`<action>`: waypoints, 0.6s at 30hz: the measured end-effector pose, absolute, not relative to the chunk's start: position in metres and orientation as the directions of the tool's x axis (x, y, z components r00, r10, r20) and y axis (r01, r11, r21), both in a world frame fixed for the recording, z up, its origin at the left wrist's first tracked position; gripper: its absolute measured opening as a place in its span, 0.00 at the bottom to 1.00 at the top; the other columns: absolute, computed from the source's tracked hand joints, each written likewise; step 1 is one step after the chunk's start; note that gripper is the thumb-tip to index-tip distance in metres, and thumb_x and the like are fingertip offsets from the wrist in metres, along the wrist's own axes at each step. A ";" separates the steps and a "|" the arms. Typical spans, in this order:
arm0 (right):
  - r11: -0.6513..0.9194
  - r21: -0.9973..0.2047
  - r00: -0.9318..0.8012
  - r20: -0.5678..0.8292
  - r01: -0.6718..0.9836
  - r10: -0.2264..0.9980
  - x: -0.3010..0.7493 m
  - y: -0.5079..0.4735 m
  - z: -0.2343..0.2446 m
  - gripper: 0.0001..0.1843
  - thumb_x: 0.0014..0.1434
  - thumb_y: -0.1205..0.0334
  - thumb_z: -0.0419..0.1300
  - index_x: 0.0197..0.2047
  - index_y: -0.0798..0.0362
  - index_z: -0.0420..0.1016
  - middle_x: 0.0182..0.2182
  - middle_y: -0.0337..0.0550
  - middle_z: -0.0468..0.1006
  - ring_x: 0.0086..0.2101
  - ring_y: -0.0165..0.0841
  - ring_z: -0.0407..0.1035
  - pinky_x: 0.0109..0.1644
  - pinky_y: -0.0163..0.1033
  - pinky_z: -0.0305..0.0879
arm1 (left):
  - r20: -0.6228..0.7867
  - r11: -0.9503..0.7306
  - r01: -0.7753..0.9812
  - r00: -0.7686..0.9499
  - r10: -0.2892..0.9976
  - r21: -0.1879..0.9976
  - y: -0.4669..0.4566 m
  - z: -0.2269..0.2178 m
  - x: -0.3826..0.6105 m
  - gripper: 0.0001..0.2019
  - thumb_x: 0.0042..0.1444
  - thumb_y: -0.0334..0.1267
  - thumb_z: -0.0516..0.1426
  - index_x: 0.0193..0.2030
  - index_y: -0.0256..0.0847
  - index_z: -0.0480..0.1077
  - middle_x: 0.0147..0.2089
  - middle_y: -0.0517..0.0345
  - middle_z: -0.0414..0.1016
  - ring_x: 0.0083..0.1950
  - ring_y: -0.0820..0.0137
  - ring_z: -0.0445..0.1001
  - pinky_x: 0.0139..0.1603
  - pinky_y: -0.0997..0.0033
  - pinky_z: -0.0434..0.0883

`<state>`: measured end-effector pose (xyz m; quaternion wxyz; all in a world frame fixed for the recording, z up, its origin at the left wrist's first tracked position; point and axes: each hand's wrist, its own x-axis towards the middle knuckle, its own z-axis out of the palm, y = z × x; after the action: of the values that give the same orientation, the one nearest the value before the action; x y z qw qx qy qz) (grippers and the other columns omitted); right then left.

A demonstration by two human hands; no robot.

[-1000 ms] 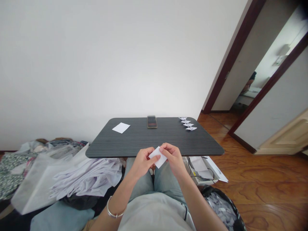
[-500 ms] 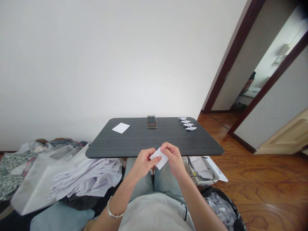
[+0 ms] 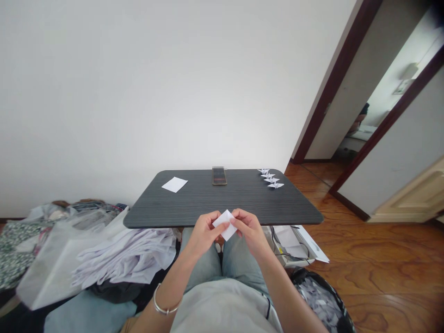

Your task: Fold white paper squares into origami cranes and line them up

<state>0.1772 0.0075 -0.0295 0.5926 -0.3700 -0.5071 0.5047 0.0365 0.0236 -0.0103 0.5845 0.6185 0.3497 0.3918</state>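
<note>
Between my hands, at the near edge of the dark table (image 3: 194,203), is a small folded square of white paper (image 3: 227,234), turned so a corner points away from me. My left hand (image 3: 205,232) pinches its left side, thumb on top. On the right side, my right hand (image 3: 249,227) grips it with the thumb pressed near the middle, close to the other thumb. The fingers under the paper are partly hidden. A flat white paper sheet (image 3: 175,184) lies at the table's left. Several white folded paper cranes (image 3: 275,186) stand in a row at the right.
A phone-like object (image 3: 219,176) is at the table's back middle, by the wall. Folded white cloth (image 3: 128,256) and clothes are piled at the left. On the right are a box with cables (image 3: 289,245) and a black bag of paper scraps (image 3: 321,296).
The folded paper has turned and shifted slightly left. My right hand has lowered from its upper corner to its right side, and both thumbs now meet near its middle.
</note>
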 end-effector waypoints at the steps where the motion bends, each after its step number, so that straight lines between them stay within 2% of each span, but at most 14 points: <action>1: 0.213 -0.950 -0.027 0.225 -0.227 0.974 0.177 0.007 -0.029 0.13 0.49 0.54 0.61 0.23 0.54 0.68 0.15 0.32 0.61 0.17 0.24 0.49 0.19 0.30 0.44 | 0.078 -0.075 -0.025 0.447 0.891 0.997 0.024 -0.010 0.037 0.17 0.47 0.48 0.60 0.22 0.37 0.61 0.18 0.66 0.61 0.18 0.79 0.58 0.18 0.79 0.54; 10: 0.201 -0.946 0.003 0.207 -0.255 0.978 0.174 0.005 -0.023 0.15 0.46 0.52 0.63 0.20 0.53 0.66 0.15 0.32 0.62 0.16 0.24 0.52 0.19 0.30 0.48 | 0.078 -0.084 -0.008 0.452 0.889 0.996 0.024 -0.008 0.036 0.16 0.47 0.47 0.60 0.22 0.37 0.61 0.19 0.67 0.61 0.18 0.79 0.58 0.18 0.79 0.53; 15: 0.218 -0.940 0.038 0.216 -0.263 0.976 0.173 0.006 -0.025 0.16 0.49 0.53 0.62 0.19 0.53 0.63 0.14 0.31 0.60 0.16 0.24 0.52 0.18 0.29 0.47 | 0.053 -0.071 0.020 0.479 0.876 0.997 0.023 -0.007 0.038 0.16 0.47 0.46 0.60 0.22 0.37 0.61 0.18 0.67 0.59 0.19 0.79 0.56 0.19 0.79 0.52; 18: 0.217 -0.942 0.037 0.215 -0.255 0.976 0.174 0.005 -0.025 0.14 0.48 0.53 0.62 0.21 0.53 0.65 0.15 0.32 0.64 0.17 0.25 0.55 0.19 0.30 0.50 | 0.051 -0.089 0.056 0.481 0.875 0.994 0.023 -0.008 0.039 0.16 0.47 0.46 0.59 0.22 0.38 0.60 0.18 0.67 0.59 0.19 0.79 0.56 0.18 0.79 0.51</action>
<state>0.1736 0.0052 -0.0253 0.6145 -0.3751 -0.4806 0.5007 0.0387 0.0227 -0.0077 0.5703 0.6446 0.3610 0.3592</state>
